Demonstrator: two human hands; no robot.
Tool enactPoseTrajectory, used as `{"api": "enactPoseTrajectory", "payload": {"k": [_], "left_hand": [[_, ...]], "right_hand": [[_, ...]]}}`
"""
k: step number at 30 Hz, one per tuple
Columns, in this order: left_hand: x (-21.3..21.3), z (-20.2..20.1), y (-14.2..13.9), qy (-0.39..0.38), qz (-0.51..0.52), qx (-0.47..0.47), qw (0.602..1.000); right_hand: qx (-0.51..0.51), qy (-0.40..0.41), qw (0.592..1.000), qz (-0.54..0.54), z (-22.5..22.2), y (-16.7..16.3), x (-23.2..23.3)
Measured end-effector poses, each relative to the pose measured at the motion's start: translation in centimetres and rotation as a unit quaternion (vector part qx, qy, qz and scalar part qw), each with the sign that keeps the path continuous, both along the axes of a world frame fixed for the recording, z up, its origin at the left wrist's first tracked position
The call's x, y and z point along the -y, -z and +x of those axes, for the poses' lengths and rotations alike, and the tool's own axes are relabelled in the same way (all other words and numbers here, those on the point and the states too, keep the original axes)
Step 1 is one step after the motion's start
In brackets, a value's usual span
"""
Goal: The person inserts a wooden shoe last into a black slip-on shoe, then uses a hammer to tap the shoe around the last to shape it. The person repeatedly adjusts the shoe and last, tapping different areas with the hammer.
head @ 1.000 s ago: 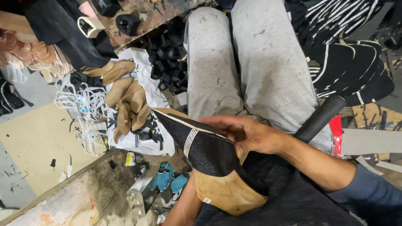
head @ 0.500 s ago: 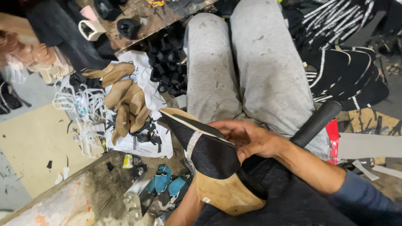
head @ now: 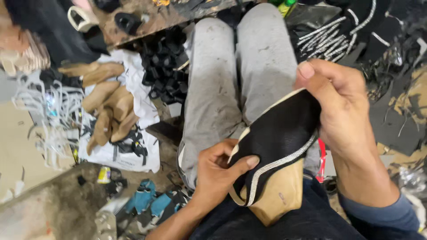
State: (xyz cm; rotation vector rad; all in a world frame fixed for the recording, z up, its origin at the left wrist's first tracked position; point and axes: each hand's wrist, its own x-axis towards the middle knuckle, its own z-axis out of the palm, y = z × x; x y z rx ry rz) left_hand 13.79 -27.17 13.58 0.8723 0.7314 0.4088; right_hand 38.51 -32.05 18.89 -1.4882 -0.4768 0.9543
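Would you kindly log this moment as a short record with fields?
Left hand: grips the lower edge of the shoe upper, thumb on the black fabric
Right hand: pinches the upper's top edge
Upper: black, silvery trim, on a tan last, held over the lap
Legs: grey trousers
Left of the legs: tan lasts on a white bag, black heels

A cluttered shoemaking workshop: tan wooden shoe lasts heaped on a white sheet, a pile of black moulded heels, black uppers trimmed with silver studs, scraps across the dirty floor.
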Motion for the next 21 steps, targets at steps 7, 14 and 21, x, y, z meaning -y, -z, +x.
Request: {"api": "enactPoseTrajectory", "payload": {"k": [7,14,21], "left_hand": [[-1.5,-1.6,-0.1,0.041,-0.087,-0.05,0.994],[-1.4,-2.4,3.2,0.046,-0.092,0.013,0.995],[-1.2,-3.5,4.4,0.077,-0.081,-0.003,0.994]], "right_hand": [[0.108,0.09,0.99,-0.012,-1.6,1.6,-0.8],[0.082,0.114,0.99,0.002,-2.4,5.1,-0.7],[0.031,0.113,0.992,0.056,-3.8,7.3,0.4]]}}
